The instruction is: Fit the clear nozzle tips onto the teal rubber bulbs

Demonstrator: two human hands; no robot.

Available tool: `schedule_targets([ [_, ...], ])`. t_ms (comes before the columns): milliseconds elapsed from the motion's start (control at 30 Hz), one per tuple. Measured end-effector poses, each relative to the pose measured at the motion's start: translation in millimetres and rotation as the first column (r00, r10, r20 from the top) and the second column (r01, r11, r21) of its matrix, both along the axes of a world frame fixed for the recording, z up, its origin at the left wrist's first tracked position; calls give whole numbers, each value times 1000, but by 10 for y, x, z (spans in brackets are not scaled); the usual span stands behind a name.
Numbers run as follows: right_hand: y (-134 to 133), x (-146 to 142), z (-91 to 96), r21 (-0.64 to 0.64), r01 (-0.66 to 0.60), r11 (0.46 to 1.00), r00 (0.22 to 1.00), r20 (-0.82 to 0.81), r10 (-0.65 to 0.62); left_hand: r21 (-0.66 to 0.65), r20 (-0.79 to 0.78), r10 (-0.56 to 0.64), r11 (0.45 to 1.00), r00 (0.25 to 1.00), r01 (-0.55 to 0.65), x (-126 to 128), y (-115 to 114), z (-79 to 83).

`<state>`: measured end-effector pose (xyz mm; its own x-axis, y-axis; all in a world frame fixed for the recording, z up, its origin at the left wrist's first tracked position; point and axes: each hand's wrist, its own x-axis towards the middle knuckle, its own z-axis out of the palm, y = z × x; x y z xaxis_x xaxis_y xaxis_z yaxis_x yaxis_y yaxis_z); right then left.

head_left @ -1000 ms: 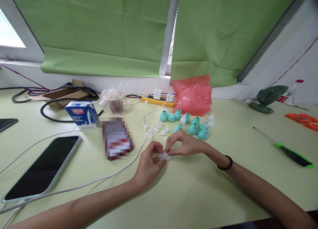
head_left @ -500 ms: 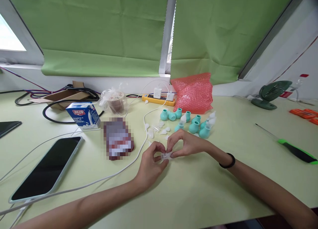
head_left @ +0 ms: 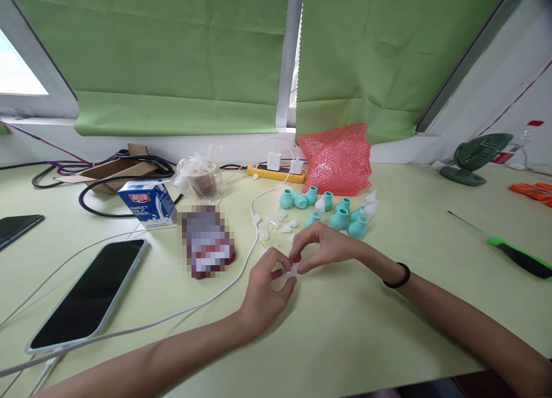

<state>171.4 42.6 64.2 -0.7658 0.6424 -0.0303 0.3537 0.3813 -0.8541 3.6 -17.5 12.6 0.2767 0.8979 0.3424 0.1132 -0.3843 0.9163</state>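
Note:
Between my fingertips is a small translucent plastic piece [head_left: 294, 270], partly covered by the fingers; its exact kind is unclear. My left hand [head_left: 267, 283] pinches it from the left, thumb below and fingers above. From the right, my right hand [head_left: 321, 248] grips it between thumb and index finger. Just beyond the hands stand several turquoise rubber bulbs [head_left: 339, 218], some with translucent white pieces in their mouths. Loose white translucent bits [head_left: 288, 226] lie on the table left of the bulbs.
A white cable [head_left: 233, 280] crosses the table at left, near a phone [head_left: 90, 297], a pixelated packet [head_left: 207, 242] and a milk carton [head_left: 149, 203]. Behind are a yellow power strip [head_left: 276, 173] and red bubble wrap [head_left: 336, 159]. At right lie a screwdriver [head_left: 517, 257] and small fan [head_left: 474, 159].
The translucent piece has turned between my fingertips and shows less. Both hands keep their pinch in nearly the same place. The whole view has shifted slightly.

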Motion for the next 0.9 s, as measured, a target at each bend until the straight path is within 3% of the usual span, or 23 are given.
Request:
schedule_targets([
  [100, 25, -1, -31, -199, 21, 980, 999, -22, -26, 112, -39, 9, 994, 999, -5, -6, -19, -11],
  [267, 35, -6, -59, -467, -9, 884, 1000, 6, 13, 237, -82, 42, 971, 996, -22, -7, -19, -22],
  [500, 34, -10, -143, -640, -51, 766, 998, -66, 11, 417, -132, 61, 909, 989, -1, -18, -54, 13],
  [667, 48, -9, -170, -580, -25, 814, 993, -110, -48, 408, -131, 158, 908, 979, -92, -28, -48, 36],
  [767, 64, -2, -161, -488, 49, 872, 987, -109, -116, 236, -100, 156, 963, 983, -129, -36, -26, 59],
  [900, 75, 18, -148, -378, 80, 922, 983, -125, -136, -7, -55, 51, 999, 997, -52, -40, -6, 89],
])
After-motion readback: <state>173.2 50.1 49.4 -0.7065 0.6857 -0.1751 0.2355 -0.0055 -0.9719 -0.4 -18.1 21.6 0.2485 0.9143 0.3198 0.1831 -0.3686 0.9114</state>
